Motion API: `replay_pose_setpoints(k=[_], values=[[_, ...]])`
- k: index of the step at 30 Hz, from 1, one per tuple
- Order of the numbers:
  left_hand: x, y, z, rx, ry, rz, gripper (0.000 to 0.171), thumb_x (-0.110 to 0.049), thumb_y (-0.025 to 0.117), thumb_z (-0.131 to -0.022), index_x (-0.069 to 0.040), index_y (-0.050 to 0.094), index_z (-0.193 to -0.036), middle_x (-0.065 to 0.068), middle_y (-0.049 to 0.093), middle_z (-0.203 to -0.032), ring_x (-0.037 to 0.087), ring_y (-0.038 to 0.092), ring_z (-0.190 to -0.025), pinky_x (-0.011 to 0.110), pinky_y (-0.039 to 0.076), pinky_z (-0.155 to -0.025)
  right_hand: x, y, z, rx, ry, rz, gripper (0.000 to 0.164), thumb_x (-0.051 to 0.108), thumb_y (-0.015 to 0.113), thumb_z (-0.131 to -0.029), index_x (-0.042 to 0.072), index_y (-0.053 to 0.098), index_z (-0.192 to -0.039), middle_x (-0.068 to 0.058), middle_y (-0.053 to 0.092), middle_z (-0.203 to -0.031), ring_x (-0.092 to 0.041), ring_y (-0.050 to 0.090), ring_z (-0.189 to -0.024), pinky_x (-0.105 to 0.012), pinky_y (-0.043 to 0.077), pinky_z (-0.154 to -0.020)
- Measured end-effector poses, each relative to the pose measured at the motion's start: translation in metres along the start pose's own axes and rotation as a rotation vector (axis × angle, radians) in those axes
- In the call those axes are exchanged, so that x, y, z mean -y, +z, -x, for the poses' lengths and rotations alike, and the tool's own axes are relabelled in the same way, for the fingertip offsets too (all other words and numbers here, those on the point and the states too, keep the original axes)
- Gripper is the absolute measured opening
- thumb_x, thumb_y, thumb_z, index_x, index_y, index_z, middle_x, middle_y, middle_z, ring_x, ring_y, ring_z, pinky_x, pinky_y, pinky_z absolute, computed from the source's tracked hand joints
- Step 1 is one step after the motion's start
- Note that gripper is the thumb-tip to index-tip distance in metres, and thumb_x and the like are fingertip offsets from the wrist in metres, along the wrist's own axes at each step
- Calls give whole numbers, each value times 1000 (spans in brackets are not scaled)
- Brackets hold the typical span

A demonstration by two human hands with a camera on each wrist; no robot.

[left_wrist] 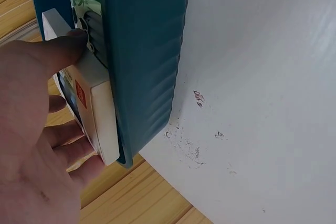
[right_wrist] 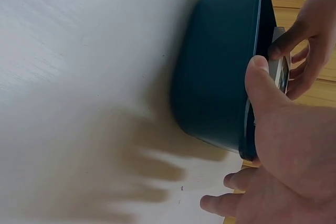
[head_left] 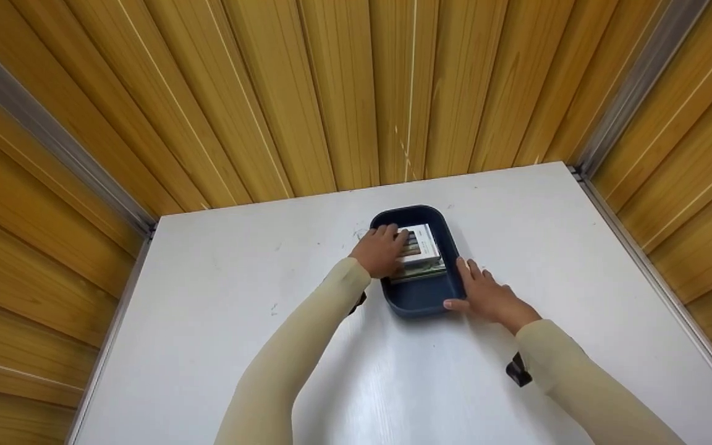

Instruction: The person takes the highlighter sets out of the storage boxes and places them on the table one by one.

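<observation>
A dark blue plastic tub (head_left: 421,298) stands on the white table. My left hand (head_left: 379,252) grips a white box (head_left: 428,242) with a window in its face, thumb on one side and fingers on the other. In the left wrist view the white box (left_wrist: 104,119) sits tilted at the tub's mouth. Beneath it in the tub lies a green box with a panda print (left_wrist: 86,6), partly covered. My right hand (head_left: 489,296) rests against the tub's right rim, its thumb near the front corner and its other fingers fairly straight along the outside.
The white tabletop (head_left: 232,278) carries a few dark scuff marks. Yellow wood-patterned panels (head_left: 343,93) close off the back and both sides, with grey metal posts (head_left: 634,80) at the corners.
</observation>
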State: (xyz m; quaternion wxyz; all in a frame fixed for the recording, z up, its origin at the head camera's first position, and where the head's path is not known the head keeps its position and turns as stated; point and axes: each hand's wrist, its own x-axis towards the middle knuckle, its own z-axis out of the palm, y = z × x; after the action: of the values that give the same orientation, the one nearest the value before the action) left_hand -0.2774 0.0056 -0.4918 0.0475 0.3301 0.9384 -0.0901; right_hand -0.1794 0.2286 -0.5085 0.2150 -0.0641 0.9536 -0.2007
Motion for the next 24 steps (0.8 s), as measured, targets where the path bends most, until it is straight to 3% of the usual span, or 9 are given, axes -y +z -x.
replay_pose_setpoints(k=[15,24], values=[[10,-1,3,18,-31,-5,68,-40,55,-95,-13,27,-150,12,39,-146,27,44,-133,41,40,-110,-2,2,-1,7,-5,28,103,60,52,-90,2,-4,-154,-30,3,-158,-56,13,-141,-76,22,-103],[17,-4,3,56,-67,70,65,-32,51,-97,-15,21,-153,15,38,-146,29,42,-136,43,37,-113,-3,1,-1,13,1,15,103,60,52,-90,3,-6,-154,-30,2,-158,-56,12,-141,-75,20,-105]])
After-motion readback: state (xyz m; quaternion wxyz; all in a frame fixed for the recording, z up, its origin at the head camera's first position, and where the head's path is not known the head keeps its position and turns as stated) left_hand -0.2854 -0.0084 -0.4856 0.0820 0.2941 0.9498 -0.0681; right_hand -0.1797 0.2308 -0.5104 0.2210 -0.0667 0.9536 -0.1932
